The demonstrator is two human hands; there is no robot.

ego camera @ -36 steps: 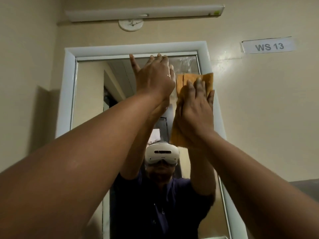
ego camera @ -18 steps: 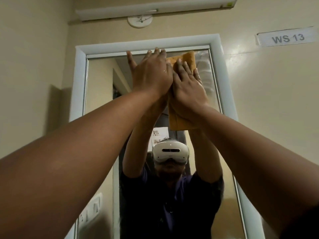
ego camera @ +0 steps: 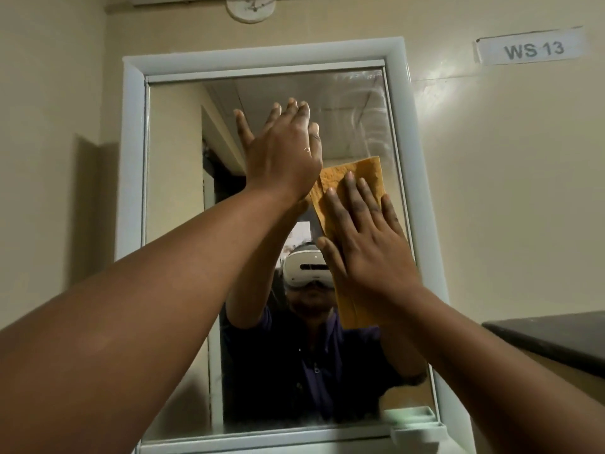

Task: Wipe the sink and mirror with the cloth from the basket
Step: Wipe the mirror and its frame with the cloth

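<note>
Mirror (ego camera: 183, 224) in white frame (ego camera: 131, 191) fills centre of wall. Orange cloth (ego camera: 352, 181) lies flat on glass toward 3 o'clock edge. Right hand (ego camera: 370, 250) spread flat over cloth, fingers straight, pinning it against glass. Left hand (ego camera: 283, 158) at 11 o'clock of cloth, flat on glass, fingers extended, gripping nothing. "WS 13" label (ego camera: 530, 49) at 2 o'clock.
</note>
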